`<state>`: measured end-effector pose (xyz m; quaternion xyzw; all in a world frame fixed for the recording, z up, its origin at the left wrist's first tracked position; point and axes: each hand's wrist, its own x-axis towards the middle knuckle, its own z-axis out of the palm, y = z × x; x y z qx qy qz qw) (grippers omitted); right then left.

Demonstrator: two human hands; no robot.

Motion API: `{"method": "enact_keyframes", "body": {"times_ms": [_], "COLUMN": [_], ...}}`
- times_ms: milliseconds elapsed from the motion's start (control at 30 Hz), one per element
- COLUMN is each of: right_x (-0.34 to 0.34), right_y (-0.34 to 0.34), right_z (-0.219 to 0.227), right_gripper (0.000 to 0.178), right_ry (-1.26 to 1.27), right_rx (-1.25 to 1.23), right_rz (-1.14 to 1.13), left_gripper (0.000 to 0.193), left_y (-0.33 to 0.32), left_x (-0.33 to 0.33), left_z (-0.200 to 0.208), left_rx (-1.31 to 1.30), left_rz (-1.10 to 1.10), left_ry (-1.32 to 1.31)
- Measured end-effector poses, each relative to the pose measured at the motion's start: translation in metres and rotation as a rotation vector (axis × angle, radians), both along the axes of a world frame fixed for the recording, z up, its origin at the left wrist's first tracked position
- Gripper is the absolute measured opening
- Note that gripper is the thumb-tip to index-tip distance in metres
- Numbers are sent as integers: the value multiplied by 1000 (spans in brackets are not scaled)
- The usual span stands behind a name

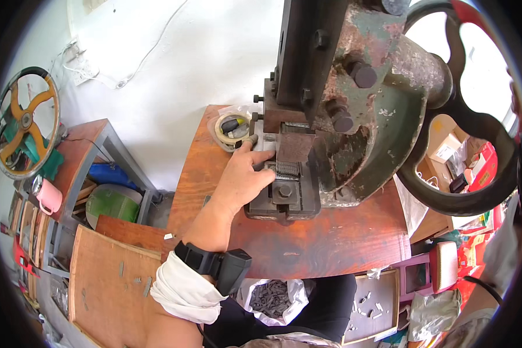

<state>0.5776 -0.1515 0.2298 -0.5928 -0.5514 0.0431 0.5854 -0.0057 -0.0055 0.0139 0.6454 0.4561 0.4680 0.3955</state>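
Observation:
My left hand [240, 177] reaches to the lower die block [284, 192] of a hand-wheel press [362, 116]. Its thumb and fingers are stretched apart, and the tips of thumb and forefinger touch the die's left side, beside a ribbed grey metal piece [288, 169]. One fingertip wears a grey cover. A rusty metal plate [296, 146] stands over the die, under the dark ram [307, 58]. My right forearm [482, 298] runs up the right rim, beside the press's large hand wheel [429, 200]; the right hand does not show.
A roll of tape [232, 129] with small tools lies on the wooden table [354, 243] behind my left hand. A white bag [296, 301] of dark metal pieces is by my lap. Wooden trays [110, 290] flank me. Left stand a pink mug [49, 197] and another wheel [26, 120].

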Motion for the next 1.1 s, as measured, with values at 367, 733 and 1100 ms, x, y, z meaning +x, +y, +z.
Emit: {"method": "enact_keyframes", "body": {"times_ms": [367,733,1100], "right_x": [-312,-189,-195], "right_y": [71,109,115], "right_z": [118,166,183], "right_gripper": [28,27,30], "right_ry": [-175,21,-182], "right_rx": [-273,-200,-351], "right_rz": [52,266,-13], "left_gripper": [52,48,32], "left_y": [-11,-6,-4], "left_x": [16,19,40], "left_z": [7,7,18], "left_rx": [68,66,181], "left_rz": [205,284,437], "left_ry": [455,412,493]}}
